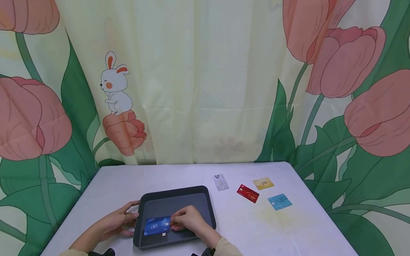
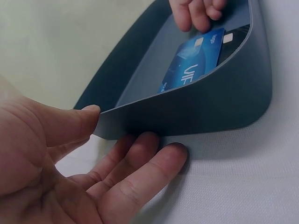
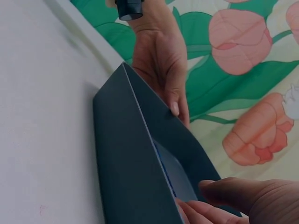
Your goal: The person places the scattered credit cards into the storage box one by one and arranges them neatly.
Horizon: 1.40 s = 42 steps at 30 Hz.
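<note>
A dark grey tray (image 1: 179, 193) lies on the white table. In it is a blue VIP card (image 1: 156, 226), overlapping a black card (image 2: 238, 39) whose pale chip shows beside it. My left hand (image 1: 116, 222) grips the tray's left wall; in the left wrist view the thumb is at the rim and the fingers are against the outside, low down. Over the tray, my right hand (image 1: 189, 220) holds the blue card's right edge with curled fingers. The exact fingertip contact is partly hidden. The tray wall hides most of the cards in the right wrist view.
Right of the tray lie a silvery white card (image 1: 220, 182), a red VIP card (image 1: 248, 193), a gold card (image 1: 263, 183) and a light blue VIP card (image 1: 280, 202). A curtain (image 1: 205, 89) printed with tulips and a rabbit hangs behind the table (image 1: 256, 234).
</note>
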Each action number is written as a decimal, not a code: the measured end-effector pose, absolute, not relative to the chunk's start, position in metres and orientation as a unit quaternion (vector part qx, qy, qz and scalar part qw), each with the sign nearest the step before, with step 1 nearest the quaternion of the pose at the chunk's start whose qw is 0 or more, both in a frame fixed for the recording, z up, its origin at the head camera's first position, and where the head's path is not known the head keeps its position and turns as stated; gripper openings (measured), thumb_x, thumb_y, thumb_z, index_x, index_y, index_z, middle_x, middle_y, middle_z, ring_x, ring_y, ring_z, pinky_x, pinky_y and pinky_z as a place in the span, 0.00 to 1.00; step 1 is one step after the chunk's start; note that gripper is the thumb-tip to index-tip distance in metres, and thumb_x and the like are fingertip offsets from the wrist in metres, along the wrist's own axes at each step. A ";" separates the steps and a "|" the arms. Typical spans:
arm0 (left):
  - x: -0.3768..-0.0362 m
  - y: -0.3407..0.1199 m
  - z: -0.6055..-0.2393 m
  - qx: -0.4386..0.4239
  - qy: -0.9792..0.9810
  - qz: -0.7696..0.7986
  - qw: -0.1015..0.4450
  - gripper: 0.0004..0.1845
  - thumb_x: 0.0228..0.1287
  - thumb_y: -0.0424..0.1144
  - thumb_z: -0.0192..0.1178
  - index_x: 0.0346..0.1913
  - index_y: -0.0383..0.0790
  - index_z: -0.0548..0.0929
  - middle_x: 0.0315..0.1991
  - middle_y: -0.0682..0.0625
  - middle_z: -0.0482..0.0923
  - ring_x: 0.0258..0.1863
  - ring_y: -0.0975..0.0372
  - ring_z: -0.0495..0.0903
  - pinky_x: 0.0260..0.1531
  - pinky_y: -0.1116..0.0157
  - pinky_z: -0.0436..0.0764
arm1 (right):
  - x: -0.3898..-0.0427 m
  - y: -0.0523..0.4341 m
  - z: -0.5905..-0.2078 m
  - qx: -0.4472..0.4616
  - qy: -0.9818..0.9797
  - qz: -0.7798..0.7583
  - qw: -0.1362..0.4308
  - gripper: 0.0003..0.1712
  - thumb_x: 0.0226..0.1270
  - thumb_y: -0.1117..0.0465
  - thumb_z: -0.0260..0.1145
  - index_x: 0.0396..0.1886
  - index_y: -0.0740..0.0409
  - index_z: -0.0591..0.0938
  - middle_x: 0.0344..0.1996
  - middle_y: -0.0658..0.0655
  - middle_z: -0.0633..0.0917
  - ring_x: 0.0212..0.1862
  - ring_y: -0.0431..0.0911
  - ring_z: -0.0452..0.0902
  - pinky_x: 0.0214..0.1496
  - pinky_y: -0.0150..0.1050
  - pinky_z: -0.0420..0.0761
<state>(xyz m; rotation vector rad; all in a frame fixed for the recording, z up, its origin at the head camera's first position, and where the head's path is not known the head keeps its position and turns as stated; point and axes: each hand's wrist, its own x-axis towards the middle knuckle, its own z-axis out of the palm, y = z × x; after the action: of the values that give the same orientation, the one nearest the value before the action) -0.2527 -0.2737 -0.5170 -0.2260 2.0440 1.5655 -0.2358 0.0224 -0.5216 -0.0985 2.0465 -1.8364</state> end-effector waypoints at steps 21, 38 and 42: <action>-0.253 -0.271 -0.516 -0.093 0.773 0.570 0.264 0.35 0.79 0.40 0.56 0.81 0.45 0.54 0.50 0.37 0.78 0.44 0.52 0.81 0.38 0.52 0.89 | -0.245 0.086 -0.498 -0.073 0.719 -0.667 0.181 0.19 0.73 0.64 0.68 0.52 0.78 0.83 0.39 0.68 0.90 0.39 0.48 0.91 0.43 0.39 0.89; -0.252 -0.274 -0.519 -0.071 0.763 0.579 0.279 0.37 0.79 0.42 0.56 0.82 0.43 0.50 0.50 0.38 0.78 0.44 0.52 0.80 0.39 0.53 0.88 | -0.251 0.163 -0.493 -0.003 0.732 -0.664 0.154 0.25 0.74 0.56 0.69 0.58 0.74 0.82 0.43 0.63 0.91 0.43 0.47 0.90 0.48 0.37 0.87; -0.252 -0.274 -0.519 -0.084 0.766 0.576 0.272 0.36 0.79 0.41 0.56 0.81 0.43 0.52 0.51 0.37 0.78 0.45 0.52 0.80 0.40 0.52 0.88 | -0.253 0.177 -0.494 0.009 0.745 -0.651 0.143 0.26 0.73 0.56 0.69 0.59 0.74 0.82 0.44 0.64 0.90 0.44 0.50 0.91 0.48 0.38 0.87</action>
<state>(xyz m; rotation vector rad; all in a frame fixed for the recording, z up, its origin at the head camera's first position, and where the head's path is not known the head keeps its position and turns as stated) -0.2518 -0.2736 -0.5192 -0.2252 2.0633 1.5510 -0.2529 0.1772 -0.4944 0.0273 2.1504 -1.8784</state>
